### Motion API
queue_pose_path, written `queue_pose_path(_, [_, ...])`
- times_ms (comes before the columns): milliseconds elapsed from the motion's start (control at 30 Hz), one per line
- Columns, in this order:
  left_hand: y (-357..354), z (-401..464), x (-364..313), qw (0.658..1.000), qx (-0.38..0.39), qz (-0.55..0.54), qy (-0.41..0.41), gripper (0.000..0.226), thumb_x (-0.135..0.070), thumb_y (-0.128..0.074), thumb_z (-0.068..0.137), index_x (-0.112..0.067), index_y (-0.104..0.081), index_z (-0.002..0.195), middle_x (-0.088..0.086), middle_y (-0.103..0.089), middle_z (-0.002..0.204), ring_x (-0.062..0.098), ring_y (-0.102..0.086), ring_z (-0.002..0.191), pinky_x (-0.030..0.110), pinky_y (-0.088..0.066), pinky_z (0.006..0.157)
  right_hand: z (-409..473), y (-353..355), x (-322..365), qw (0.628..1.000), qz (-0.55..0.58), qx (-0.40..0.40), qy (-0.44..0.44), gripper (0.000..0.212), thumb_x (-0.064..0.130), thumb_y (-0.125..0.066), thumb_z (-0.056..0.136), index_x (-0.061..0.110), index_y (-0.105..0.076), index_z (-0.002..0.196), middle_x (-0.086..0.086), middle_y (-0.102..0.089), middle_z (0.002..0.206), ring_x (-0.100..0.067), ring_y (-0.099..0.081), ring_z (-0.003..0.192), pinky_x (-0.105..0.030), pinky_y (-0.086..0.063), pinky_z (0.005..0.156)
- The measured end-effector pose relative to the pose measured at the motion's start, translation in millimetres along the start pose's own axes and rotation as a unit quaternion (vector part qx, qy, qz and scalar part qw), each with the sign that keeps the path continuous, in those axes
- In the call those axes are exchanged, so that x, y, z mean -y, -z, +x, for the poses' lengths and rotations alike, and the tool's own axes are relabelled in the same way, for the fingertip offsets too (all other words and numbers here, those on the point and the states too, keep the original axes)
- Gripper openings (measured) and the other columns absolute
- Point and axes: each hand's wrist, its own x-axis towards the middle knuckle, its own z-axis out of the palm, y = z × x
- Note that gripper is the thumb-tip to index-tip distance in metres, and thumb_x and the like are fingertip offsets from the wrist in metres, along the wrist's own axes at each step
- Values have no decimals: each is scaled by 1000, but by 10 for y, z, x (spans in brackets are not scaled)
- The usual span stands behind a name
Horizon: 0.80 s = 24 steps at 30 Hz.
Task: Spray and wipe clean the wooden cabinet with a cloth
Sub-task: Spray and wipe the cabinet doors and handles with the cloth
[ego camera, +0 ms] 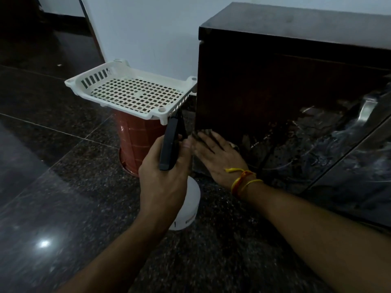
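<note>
The dark wooden cabinet (275, 81) stands against the white wall on the right. My left hand (163, 182) grips a spray bottle (189, 208) with a white body and a black trigger head, its nozzle close to the cabinet's lower left corner. My right hand (218, 157), with yellow and red threads at the wrist, lies flat with straight fingers on the front panel at that corner. A greyish patch shows under the fingers; whether it is a cloth I cannot tell. The lower front looks wet and streaked.
A white perforated plastic tray (74, 83) sits on top of an upturned red bucket (137, 140) just left of the cabinet. A metal handle (368, 111) sticks out at the right of the cabinet front. The floor (63, 187) is dark polished granite.
</note>
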Motion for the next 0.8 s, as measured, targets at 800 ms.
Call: queue_pose_path(800, [-27,-63,-46,1000,18,7,23,8,-45,-59,85,-44,-62,77,-12,-62,67,20,-61,64,18,-48,52,-132,-246,146,997,45,-26,-63,83,15,-63,83,11,-12,148,3,-9,155,-26,-23,144,-43,3,119])
